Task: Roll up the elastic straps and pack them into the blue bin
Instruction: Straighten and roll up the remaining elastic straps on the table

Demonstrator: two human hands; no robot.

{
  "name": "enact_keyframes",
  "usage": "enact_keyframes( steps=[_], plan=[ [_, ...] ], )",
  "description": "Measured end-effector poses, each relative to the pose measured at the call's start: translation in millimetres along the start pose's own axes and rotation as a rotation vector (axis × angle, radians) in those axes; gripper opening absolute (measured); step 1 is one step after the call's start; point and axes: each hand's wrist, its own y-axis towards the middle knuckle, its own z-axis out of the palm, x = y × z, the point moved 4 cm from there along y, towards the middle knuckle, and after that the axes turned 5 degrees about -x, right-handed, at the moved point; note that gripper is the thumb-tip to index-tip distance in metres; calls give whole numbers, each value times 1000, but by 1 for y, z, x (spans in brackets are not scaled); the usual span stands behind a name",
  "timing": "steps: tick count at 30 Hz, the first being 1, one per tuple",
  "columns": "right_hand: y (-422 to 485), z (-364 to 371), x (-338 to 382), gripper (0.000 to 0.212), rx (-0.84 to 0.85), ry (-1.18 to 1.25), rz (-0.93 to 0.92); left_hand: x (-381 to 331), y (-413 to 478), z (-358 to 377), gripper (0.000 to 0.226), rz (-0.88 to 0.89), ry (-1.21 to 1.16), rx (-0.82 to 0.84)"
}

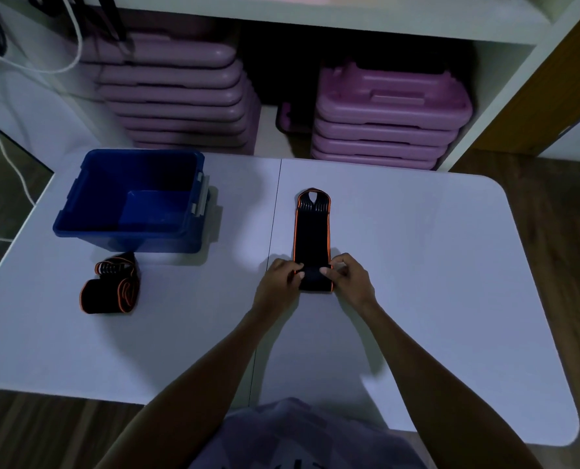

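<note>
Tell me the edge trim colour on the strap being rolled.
Orange trim on the black strap, clearest in the head view.

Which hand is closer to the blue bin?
Left. The left hand is at the strap's near end, right of and nearer than the blue bin. The right hand is on the strap's other side, farther away.

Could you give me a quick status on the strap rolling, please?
Left hand, right hand gripping strap, roll started at near end. Second strap loose by blue bin. Nothing blocking.
</note>
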Motion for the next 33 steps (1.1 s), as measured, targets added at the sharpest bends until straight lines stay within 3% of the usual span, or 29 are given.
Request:
enact_keyframes(
  steps=[3,5,8,11,15,17,21,25,29,33],
  plan=[
    [0,0,-3,33,-14,-35,32,7,-5,3,64,148,129,103],
    [-3,0,-6,37,-27,-70,28,9,-4,2,70,195,218,147],
    [-9,0,-6,35,-40,-115,11,6,-2,-1,62,217,265,151],
    [-13,2,-8,20,8,-148,-68,5,-6,-4,61,227,245,153],
    [-15,0,-6,29,83,-96,-244,6,-7,-4,69,210,187,167],
    [-18,-2,1,27,104,-62,-261,5,-5,-4,62,163,161,193],
    [-18,-2,0,46,188,-56,-291,5,0,-2,41,85,116,219],
    [-15,-1,0,26,219,-65,-210,3,-1,0,45,-5,62,182],
    [-13,2,4,17,242,5,-103,5,-2,1,30,-33,-20,59],
    [-10,1,13,10,332,56,-10,9,-8,1,45,-33,-92,47]
  ],
)
